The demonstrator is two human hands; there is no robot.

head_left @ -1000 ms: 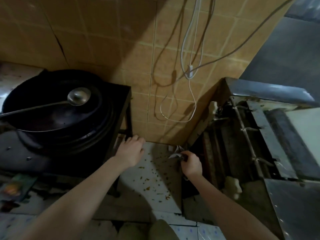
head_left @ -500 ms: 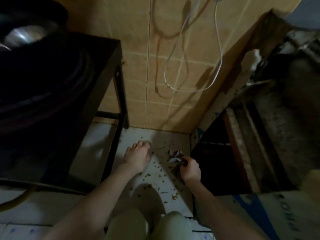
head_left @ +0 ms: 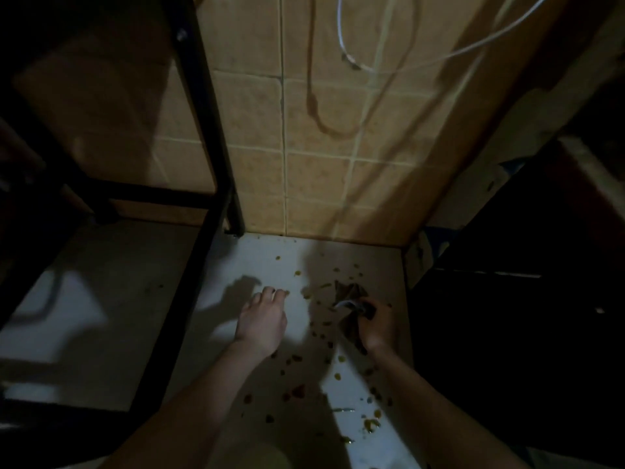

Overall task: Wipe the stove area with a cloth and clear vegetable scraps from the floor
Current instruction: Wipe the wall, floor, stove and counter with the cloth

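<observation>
Small yellow, green and red vegetable scraps (head_left: 297,394) lie scattered over the white floor tile (head_left: 263,262) between the stove stand and a dark unit. My left hand (head_left: 260,319) rests palm down on the tile, fingers pointing toward the wall, holding nothing. To its right, my right hand (head_left: 377,324) is closed around a crumpled dark cloth (head_left: 351,296), which sticks out ahead of the fist and touches the floor among the scraps. The stove top is out of view.
The black metal stove stand (head_left: 203,130) has a leg meeting the floor at the wall, left of my hands. A dark unit (head_left: 507,299) borders the tile on the right. White and dark cables (head_left: 372,67) hang on the tan tiled wall (head_left: 321,164).
The view has dropped from the wok and stove top down to floor level. Both hands have lowered to the tile; the right hand still grips the cloth, now among the scraps.
</observation>
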